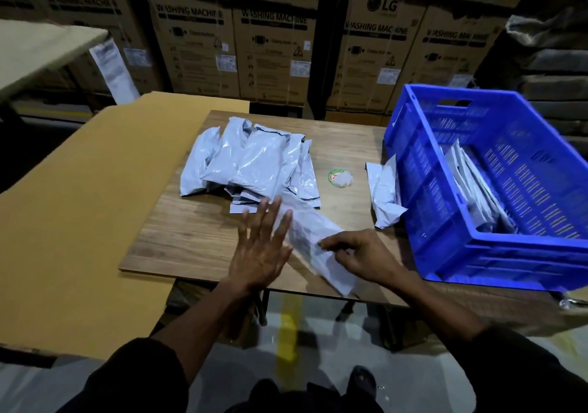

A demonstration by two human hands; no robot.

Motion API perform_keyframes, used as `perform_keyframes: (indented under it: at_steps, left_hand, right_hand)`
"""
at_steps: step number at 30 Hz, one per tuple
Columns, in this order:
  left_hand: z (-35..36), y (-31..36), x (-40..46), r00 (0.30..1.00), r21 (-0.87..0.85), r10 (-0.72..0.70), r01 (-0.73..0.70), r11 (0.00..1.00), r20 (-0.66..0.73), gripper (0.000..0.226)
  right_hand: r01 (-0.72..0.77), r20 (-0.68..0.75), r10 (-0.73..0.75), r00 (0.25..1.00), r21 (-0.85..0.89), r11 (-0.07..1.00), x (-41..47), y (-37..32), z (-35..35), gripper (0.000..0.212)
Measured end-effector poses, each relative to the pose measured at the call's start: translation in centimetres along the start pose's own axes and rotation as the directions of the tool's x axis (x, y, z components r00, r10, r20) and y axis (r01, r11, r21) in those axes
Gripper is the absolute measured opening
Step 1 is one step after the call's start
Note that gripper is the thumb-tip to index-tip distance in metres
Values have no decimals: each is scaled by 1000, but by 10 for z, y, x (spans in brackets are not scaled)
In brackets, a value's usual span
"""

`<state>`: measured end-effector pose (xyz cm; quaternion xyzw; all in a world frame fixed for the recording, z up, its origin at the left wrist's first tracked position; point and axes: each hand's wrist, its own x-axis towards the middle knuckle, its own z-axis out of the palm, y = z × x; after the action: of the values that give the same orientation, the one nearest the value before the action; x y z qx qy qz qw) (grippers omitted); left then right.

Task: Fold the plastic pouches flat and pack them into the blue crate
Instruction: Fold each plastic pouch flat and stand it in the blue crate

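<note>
**— What have you got on the pouch right now?**

— I see one pale grey pouch lying slantwise on the wooden surface, nearer to me than the loose pile of pouches and overhanging the front edge. My right hand pinches its near end, fingers curled round the plastic. My left hand is spread flat, fingers straight and fanned, fingertips at the pouch's left side; motion blur stops me telling whether the palm presses down. Both forearms reach in from below in dark sleeves.

**— And the crate?**

— The blue crate stands right of the pile, tilted in this wide view, with folded pouches stacked on edge inside against its left wall. One crumpled pouch leans on the outside of that wall, touching it.

**— Anything between pile and crate?**

— A small round sticker with a green rim and red centre; its lettering is too blurred to read.

**— Any writing you can read?**

— Behind the pile, stacked cartons printed "LG" and "WASHING MACHINE", each with white labels too small to make out. Left of the pile a plain cardboard sheet overlaps the surface.
</note>
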<state>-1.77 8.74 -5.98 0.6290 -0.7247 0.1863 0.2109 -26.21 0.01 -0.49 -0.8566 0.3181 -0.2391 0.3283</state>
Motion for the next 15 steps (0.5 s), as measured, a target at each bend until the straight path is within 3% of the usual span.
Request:
perform_keyframes:
  at_steps: [3, 5, 7, 9, 11, 12, 15]
  left_hand:
    - [8, 2, 2, 988, -139, 113, -98, 985, 103, 68]
    - [19, 7, 0, 954, -159, 127, -86, 984, 270, 65]
    - [32, 12, -7, 893, -159, 105, -39, 986, 437, 65]
    - [39, 17, -14, 855, -138, 58, 17, 990, 515, 68]
    - [39, 25, -17, 879, -74, 11, 28, 997, 477, 66]
    - [39, 30, -16, 909, -64, -1, 30, 998, 417, 62]
    - [47, 42, -13, 990, -204, 69, -42, 978, 126, 46]
  right_hand:
    - [-284, 206, 243, 948, 201, 937, 10, -2, -18, 33]
    - [-372, 330, 298, 895, 188, 909, 18, 7, -26, 26]
    - [-379, 339, 341, 877, 50, 924, 26, 23, -29, 25]
    - [-317, 222, 364, 905, -220, 923, 30, 30, -24, 29]
    - [-212, -19, 227, 974, -444, 870, 25, 28, -9, 30]
    - [-181, -101, 152, 983, -446, 877, 20, 26, 4, 33]
    - [-112, -101, 79, 992, -373, 921, 5, 16, 52, 36]
